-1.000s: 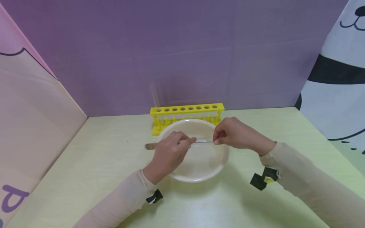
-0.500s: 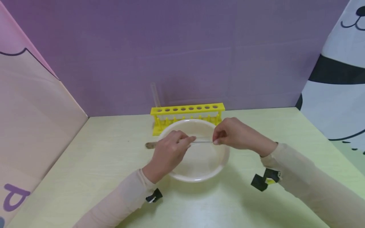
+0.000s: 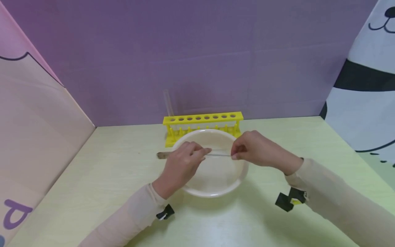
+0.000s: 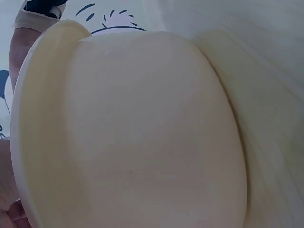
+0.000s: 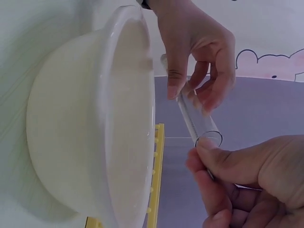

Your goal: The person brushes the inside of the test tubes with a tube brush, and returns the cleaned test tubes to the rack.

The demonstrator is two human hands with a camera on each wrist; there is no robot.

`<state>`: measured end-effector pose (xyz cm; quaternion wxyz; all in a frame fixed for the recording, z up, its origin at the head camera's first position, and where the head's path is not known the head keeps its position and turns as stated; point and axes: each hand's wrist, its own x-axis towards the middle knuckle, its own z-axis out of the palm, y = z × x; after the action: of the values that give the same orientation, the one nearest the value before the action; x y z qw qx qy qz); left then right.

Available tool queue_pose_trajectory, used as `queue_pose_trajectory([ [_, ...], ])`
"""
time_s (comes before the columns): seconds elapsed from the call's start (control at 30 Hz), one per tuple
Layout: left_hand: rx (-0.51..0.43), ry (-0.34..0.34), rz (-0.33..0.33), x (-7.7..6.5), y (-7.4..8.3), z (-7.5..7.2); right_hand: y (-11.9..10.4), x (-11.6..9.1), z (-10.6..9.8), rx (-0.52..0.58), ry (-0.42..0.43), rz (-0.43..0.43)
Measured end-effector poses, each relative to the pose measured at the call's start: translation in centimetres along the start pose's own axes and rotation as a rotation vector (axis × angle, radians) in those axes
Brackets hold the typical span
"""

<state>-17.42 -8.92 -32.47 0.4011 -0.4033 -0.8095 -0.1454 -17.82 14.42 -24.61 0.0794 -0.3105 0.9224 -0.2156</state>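
Observation:
My left hand [image 3: 183,161] grips a clear test tube [image 5: 202,122], held level above the cream bowl [image 3: 213,196]. A brown bristly end [image 3: 162,155] shows past the left hand, at the tube's far end. Inside the tube runs a thin metal wire [image 3: 219,155], apparently the handle of a test tube brush. At the tube's mouth my right hand [image 5: 256,175] pinches that wire between thumb and forefinger. Fingers of the left hand hide the tube's middle. The left wrist view holds mostly the bowl's outer wall [image 4: 152,118].
Behind the bowl stands a yellow test tube rack [image 3: 202,118]. Another clear test tube [image 3: 168,103] is upright in its leftmost hole. The pale wooden table [image 3: 123,171] meets a purple backdrop [image 3: 197,58] at the rear.
My right hand has shifted slightly right and down with the wire in its pinch. The left hand stays almost in place around the tube. Bowl and rack have not moved.

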Motion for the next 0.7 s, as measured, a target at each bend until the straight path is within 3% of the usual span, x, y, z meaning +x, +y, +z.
queue_pose_trajectory([
  [0.7, 0.073, -0.057, 0.020, -0.3, 0.2, 0.1, 0.7, -0.7, 1.2, -0.172, 0.094, -0.077],
])
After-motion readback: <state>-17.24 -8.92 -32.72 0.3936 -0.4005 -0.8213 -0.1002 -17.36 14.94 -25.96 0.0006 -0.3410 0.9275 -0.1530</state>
